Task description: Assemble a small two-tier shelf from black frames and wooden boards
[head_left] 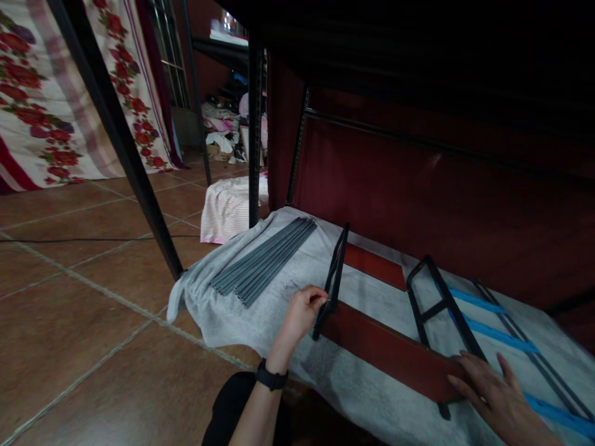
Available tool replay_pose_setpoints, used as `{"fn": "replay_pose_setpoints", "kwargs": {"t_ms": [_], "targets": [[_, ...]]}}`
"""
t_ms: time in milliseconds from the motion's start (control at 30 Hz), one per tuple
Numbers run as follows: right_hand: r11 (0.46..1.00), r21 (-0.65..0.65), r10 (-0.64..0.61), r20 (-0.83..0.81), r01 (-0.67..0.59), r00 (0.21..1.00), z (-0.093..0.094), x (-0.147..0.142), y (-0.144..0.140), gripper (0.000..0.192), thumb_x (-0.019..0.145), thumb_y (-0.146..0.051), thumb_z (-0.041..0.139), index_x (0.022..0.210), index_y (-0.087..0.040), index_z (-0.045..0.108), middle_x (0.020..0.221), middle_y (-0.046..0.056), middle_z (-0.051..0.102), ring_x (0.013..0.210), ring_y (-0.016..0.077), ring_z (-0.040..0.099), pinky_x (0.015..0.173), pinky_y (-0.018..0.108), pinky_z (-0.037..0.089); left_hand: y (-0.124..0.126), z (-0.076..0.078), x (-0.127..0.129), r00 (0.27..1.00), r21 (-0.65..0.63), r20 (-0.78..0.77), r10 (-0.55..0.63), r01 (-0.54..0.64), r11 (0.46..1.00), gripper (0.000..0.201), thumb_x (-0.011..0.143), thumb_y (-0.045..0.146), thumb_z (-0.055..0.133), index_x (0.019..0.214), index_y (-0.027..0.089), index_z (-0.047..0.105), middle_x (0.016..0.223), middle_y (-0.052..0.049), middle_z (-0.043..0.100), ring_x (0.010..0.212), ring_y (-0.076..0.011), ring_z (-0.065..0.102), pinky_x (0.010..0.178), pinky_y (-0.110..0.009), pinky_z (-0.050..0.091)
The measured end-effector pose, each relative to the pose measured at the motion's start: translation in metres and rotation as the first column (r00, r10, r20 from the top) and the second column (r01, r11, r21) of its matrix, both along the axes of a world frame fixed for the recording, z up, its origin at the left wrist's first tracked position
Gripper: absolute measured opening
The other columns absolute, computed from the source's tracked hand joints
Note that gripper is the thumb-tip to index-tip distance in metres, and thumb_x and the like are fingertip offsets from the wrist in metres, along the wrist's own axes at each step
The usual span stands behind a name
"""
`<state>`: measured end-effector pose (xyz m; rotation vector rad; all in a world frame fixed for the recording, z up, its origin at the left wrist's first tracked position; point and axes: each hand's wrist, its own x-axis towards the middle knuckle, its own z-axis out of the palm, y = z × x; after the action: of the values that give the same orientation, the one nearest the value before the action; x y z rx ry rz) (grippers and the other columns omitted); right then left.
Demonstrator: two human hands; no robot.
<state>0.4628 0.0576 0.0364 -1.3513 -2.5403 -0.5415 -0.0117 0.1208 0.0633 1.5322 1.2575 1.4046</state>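
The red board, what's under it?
Under the red board lies a grey blanket spread on the tiled floor. A black frame's foot pokes out below its edge. The rest underneath is hidden.

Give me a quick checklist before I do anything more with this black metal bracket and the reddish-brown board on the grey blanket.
1. Left hand pinches the black metal bracket at its lower end: ok.
2. Right hand lies flat on the reddish-brown wooden board: ok.
3. Board rests on the grey blanket: ok.
4. Bracket fastened to board: cannot tell.
5. Bundle of grey metal rods lies apart from both hands: ok.
6. Second black frame stands over the board: ok.
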Motion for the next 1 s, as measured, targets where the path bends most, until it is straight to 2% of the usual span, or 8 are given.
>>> {"fn": "replay_pose_setpoints", "kwargs": {"t_ms": [33,67,100,200,300,400,567,1000], "targets": [[1.0,0.003,-0.004,-0.001,0.004,1.0,0.004,-0.012,-0.001,0.047,0.097,-0.055,0.03,0.112,-0.028,0.066,0.114,0.009,0.07,0.108,0.0295,0.065,0.111,0.069,0.018,0.001,-0.001,0.0,1.0,0.007,0.011,0.001,-0.001,1.0,0.012,0.079,0.012,0.06,0.08,0.016,0.071,0.08,-0.004,0.069,0.076,-0.0163,0.062,0.07,-0.025,0.045],[1.0,-0.028,0.001,-0.006,-0.001,1.0,0.009,-0.027,-0.002,0.045,0.098,-0.052,0.031,0.118,-0.027,0.063,0.116,0.009,0.068,0.109,0.028,0.065,0.113,0.067,0.017,0.001,-0.002,-0.001,1.0,0.014,0.024,0.0,0.0,1.0,0.011,0.079,0.013,0.061,0.079,0.016,0.071,0.08,-0.005,0.069,0.076,-0.0166,0.062,0.071,-0.026,0.045],[0.998,-0.067,-0.003,-0.021,0.001,1.0,0.015,-0.044,-0.003,0.043,0.098,-0.049,0.033,0.123,-0.026,0.059,0.121,0.009,0.066,0.112,0.026,0.063,0.115,0.062,0.019,0.001,-0.003,-0.001,0.999,0.017,0.036,-0.004,0.003,1.0,0.01,0.08,0.014,0.061,0.079,0.016,0.071,0.08,-0.005,0.068,0.076,-0.0168,0.062,0.071,-0.026,0.045],[0.985,-0.174,-0.014,-0.076,0.0,0.997,0.033,-0.096,0.0,0.044,0.098,-0.043,0.04,0.135,-0.02,0.047,0.131,0.011,0.06,0.122,0.0232,0.057,0.111,0.047,0.038,0.001,-0.003,-0.003,0.999,0.032,0.052,-0.014,0.013,0.999,0.01,0.08,0.018,0.061,0.077,0.016,0.071,0.08,-0.006,0.067,0.077,-0.0175,0.061,0.071,-0.027,0.045],[0.974,-0.225,-0.052,-0.14,0.02,0.989,0.046,-0.139,0.006,0.039,0.099,-0.039,0.039,0.132,-0.022,0.049,0.128,0.008,0.062,0.117,0.0222,0.06,0.1,0.041,0.049,0.0,-0.001,-0.006,0.998,0.063,0.041,-0.04,0.037,0.997,0.011,0.08,0.022,0.062,0.076,0.017,0.071,0.081,-0.006,0.067,0.079,-0.0181,0.061,0.073,-0.028,0.045],[0.964,-0.266,-0.036,-0.204,-0.02,0.978,0.052,-0.165,0.013,0.035,0.101,-0.035,0.034,0.13,-0.024,0.051,0.122,0.006,0.064,0.108,0.0202,0.064,0.093,0.038,0.053,0.001,0.001,-0.008,0.998,0.075,0.033,-0.054,0.051,0.996,0.013,0.08,0.026,0.062,0.076,0.017,0.071,0.082,-0.006,0.067,0.08,-0.0185,0.061,0.074,-0.028,0.045],[0.949,-0.305,-0.009,-0.259,-0.073,0.966,0.054,-0.183,0.02,0.034,0.1,-0.028,0.033,0.127,-0.02,0.053,0.114,0.008,0.066,0.101,0.0207,0.066,0.09,0.038,0.054,0.002,0.003,-0.008,0.992,0.015,0.109,-0.061,0.06,0.998,0.014,0.077,0.03,0.065,0.076,0.017,0.072,0.081,-0.006,0.067,0.077,-0.0178,0.06,0.072,-0.027,0.046],[0.928,-0.372,-0.062,-0.258,-0.039,0.964,0.064,-0.192,0.023,0.035,0.1,-0.025,0.033,0.125,-0.017,0.055,0.111,0.01,0.067,0.102,0.0218,0.065,0.091,0.038,0.052,0.001,-0.002,-0.005,0.928,-0.156,0.37,-0.04,0.104,0.982,0.02,0.068,0.031,0.077,0.079,0.014,0.073,0.073,-0.003,0.067,0.063,-0.0125,0.054,0.063,-0.024,0.043]]}}
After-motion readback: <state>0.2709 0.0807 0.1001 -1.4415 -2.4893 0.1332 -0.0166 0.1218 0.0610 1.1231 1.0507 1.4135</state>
